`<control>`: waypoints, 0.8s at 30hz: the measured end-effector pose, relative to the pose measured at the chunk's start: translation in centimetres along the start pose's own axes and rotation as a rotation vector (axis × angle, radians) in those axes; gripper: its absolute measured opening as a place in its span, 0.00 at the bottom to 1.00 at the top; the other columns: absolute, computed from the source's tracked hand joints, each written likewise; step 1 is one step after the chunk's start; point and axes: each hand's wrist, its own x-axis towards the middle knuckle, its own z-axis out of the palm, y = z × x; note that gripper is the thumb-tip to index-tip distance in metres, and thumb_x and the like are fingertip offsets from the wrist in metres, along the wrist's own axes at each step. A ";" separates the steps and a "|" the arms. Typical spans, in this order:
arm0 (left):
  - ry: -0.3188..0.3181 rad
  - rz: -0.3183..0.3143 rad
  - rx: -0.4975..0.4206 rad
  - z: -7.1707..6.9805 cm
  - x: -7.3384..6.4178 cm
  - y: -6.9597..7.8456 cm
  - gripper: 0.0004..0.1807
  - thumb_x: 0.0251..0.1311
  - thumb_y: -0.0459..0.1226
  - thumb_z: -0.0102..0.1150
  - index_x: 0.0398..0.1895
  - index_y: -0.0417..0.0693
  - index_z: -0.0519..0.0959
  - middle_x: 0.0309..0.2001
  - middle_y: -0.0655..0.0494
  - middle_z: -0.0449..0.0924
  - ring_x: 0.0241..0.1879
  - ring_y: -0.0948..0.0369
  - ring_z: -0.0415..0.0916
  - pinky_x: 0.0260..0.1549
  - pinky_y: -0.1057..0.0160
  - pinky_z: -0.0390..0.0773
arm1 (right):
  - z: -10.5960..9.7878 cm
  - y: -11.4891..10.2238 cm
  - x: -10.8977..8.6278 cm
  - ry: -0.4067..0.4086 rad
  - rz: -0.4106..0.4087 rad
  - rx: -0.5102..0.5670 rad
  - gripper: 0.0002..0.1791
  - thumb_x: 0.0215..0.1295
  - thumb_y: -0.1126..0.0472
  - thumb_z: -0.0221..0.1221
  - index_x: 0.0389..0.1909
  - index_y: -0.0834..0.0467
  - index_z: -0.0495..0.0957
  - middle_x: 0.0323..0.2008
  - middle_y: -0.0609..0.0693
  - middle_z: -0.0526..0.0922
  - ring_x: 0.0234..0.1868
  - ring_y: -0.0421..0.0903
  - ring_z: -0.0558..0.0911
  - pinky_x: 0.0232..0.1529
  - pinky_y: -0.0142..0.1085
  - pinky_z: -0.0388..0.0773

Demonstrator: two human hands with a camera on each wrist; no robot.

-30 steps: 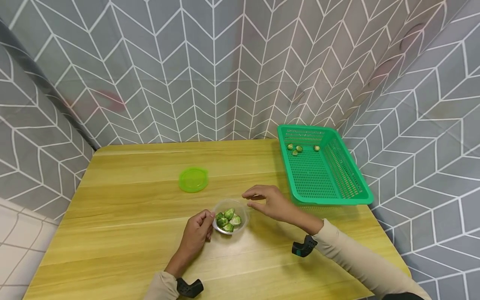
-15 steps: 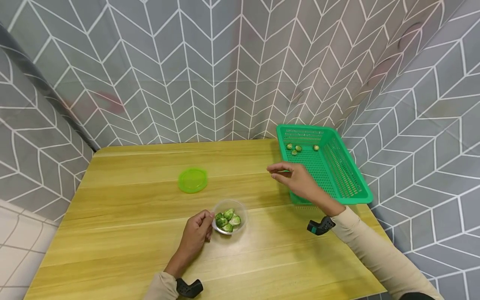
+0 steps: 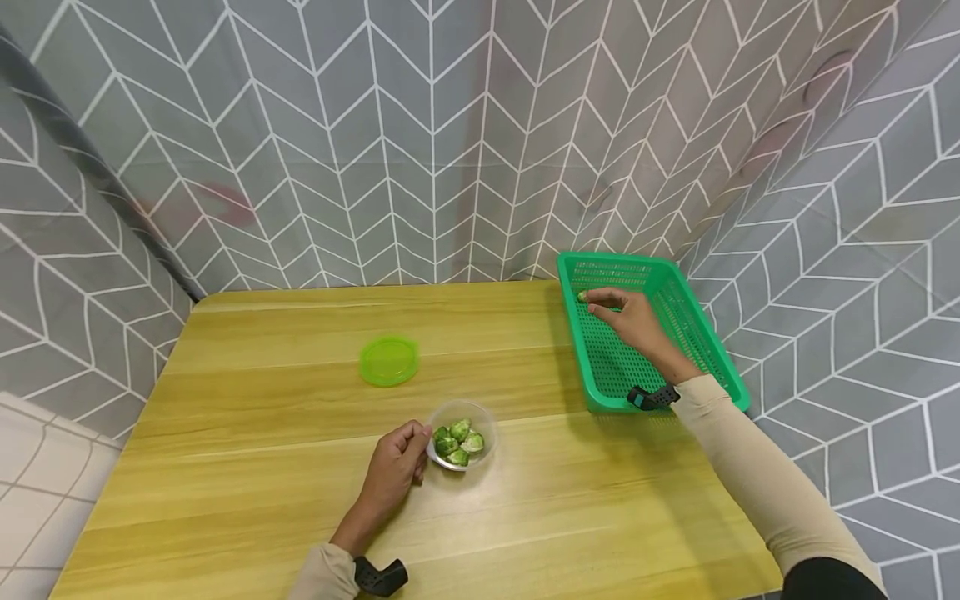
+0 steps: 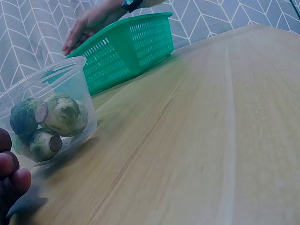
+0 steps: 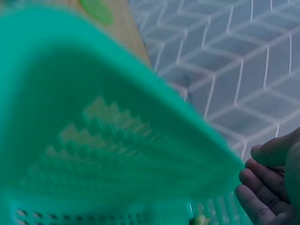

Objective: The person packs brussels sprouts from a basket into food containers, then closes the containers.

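In the head view my left hand (image 3: 393, 467) pinches the left rim of a clear plastic container (image 3: 452, 409) between thumb and fingers. Several Brussels sprouts (image 3: 459, 443) lie in it, also visible through its wall in the left wrist view. My right hand (image 3: 628, 318) hovers over the green plastic basket (image 3: 581, 367), its fingers loosely bent and apart from the thumb, holding nothing. Just past its fingertips shows a Brussels sprout (image 3: 582, 297) at the basket's far left; the hand covers the others. The right wrist view has that hand (image 5: 269, 183) beside the basket rim, with part of a sprout (image 5: 201, 220) below.
A light green round lid (image 3: 388, 361) lies on the wooden table (image 3: 247, 400), behind and left of the container. The basket stands at the table's right back corner, close to the patterned curtain (image 3: 450, 150). Its slanted walls rise around the sprouts.
My right hand has moved right and away from me, from beside the container to over the basket's far part. The left hand and container have stayed in place.
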 end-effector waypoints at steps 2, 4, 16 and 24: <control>0.004 0.003 0.000 -0.1 0.0 0.0 0.21 0.77 0.42 0.50 0.26 0.36 0.69 0.15 0.49 0.65 0.14 0.61 0.65 0.12 0.62 0.73 | -0.2 0.8 0.7 -0.001 0.048 -0.034 0.16 0.74 0.60 0.59 0.59 0.60 0.80 0.57 0.61 0.82 0.57 0.58 0.80 0.50 0.44 0.80; 0.010 -0.001 -0.004 -0.1 0.1 0.0 0.22 0.77 0.42 0.50 0.26 0.36 0.69 0.15 0.49 0.65 0.14 0.61 0.65 0.12 0.62 0.73 | -0.3 1.7 1.3 -0.007 0.097 -0.050 0.18 0.75 0.59 0.58 0.61 0.60 0.78 0.58 0.61 0.81 0.59 0.59 0.79 0.53 0.51 0.78; -0.006 0.024 0.012 -0.1 0.2 -0.1 0.21 0.78 0.42 0.49 0.26 0.39 0.69 0.15 0.44 0.64 0.13 0.56 0.64 0.12 0.60 0.73 | -0.8 5.9 4.2 -0.034 0.174 -0.184 0.21 0.75 0.59 0.57 0.63 0.67 0.75 0.59 0.68 0.78 0.60 0.65 0.76 0.55 0.59 0.76; 0.018 -0.024 0.019 -0.1 0.2 0.2 0.21 0.77 0.42 0.50 0.26 0.37 0.70 0.16 0.37 0.64 0.14 0.60 0.64 0.12 0.61 0.73 | -1.1 7.8 5.2 -0.073 0.287 -0.203 0.29 0.76 0.53 0.57 0.68 0.69 0.69 0.65 0.71 0.71 0.64 0.69 0.71 0.60 0.60 0.73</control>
